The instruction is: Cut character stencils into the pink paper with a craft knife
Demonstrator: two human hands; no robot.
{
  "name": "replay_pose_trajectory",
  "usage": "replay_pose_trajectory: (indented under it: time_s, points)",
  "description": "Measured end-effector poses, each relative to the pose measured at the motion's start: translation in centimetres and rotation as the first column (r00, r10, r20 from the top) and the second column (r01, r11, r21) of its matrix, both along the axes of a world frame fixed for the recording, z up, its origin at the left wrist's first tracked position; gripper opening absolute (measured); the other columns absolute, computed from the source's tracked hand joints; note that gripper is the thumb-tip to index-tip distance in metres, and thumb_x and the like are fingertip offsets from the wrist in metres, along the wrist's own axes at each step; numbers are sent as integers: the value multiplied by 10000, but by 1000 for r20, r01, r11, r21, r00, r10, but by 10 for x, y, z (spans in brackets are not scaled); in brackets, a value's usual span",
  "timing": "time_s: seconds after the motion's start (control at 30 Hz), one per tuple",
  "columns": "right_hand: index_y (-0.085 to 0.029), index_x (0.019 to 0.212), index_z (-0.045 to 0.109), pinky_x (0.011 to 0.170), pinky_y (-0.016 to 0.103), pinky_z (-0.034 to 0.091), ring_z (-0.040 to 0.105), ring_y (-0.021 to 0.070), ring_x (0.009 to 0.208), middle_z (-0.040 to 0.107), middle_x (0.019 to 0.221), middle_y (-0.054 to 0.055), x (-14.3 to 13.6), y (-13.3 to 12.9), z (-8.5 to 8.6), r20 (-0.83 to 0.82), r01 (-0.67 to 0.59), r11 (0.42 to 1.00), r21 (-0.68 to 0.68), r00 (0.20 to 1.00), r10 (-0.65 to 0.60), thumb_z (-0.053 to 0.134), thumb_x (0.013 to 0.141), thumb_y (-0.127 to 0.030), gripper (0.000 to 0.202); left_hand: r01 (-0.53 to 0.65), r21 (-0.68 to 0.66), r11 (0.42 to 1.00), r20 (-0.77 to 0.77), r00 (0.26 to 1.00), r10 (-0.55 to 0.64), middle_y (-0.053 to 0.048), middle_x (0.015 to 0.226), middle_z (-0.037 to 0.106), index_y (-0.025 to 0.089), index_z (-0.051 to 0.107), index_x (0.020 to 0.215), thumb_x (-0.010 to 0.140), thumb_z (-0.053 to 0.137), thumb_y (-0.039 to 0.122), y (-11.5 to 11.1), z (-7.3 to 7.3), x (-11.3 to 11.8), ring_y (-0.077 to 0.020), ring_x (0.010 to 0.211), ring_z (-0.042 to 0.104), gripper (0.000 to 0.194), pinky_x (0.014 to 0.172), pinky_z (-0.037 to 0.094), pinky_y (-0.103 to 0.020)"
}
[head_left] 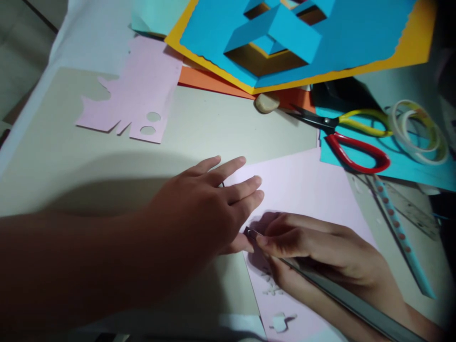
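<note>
A pink sheet (302,180) lies at a slant on the pale board, with small shapes cut through its lower part. Spread over its left edge, my left hand (210,204) presses down with its fingers apart and holds nothing. My right hand (320,251) grips a long, slim grey craft knife (342,294) near its tip. That tip touches the sheet beside my left thumb; the blade itself is partly hidden by shadow.
A cut pink piece (138,90) lies at the upper left. Behind are a blue and yellow pop-up card (213,28) and an eraser (266,103). To the right are scissors (331,124), tape rolls (416,133), a dotted pencil (404,237) and a clear ruler (409,209).
</note>
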State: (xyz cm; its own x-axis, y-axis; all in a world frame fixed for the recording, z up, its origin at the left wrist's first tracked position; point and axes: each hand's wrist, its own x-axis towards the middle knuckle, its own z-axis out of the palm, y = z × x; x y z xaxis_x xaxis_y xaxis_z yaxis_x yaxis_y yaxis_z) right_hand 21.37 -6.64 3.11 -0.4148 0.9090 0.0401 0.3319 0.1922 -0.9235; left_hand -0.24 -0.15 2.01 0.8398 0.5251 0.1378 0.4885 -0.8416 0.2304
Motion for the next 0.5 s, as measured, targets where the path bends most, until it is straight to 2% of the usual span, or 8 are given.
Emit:
replay_pose_trajectory:
  time_s: [0.13,0.5]
  points:
    - [-193,789,644,666,221,601,689,125,725,672,834,42,0,1,2,31,3,1000,-15,1000,-3,691,812,18,217,30,-19,999,-3,1000,-30,-5,1465,578,190,616,1366,885,727,549,0,-1,1,-336,1417,486,610,1164,449,-501]
    - [-224,870,624,660,246,608,688,142,736,688,870,42,1,-3,2,29,9,1000,-11,1000,-9,709,790,39,288,-31,8,999,57,998,31,29,1413,623,210,652,1301,863,739,585,-1,-1,3,-296,1386,533,583,1136,468,-461]
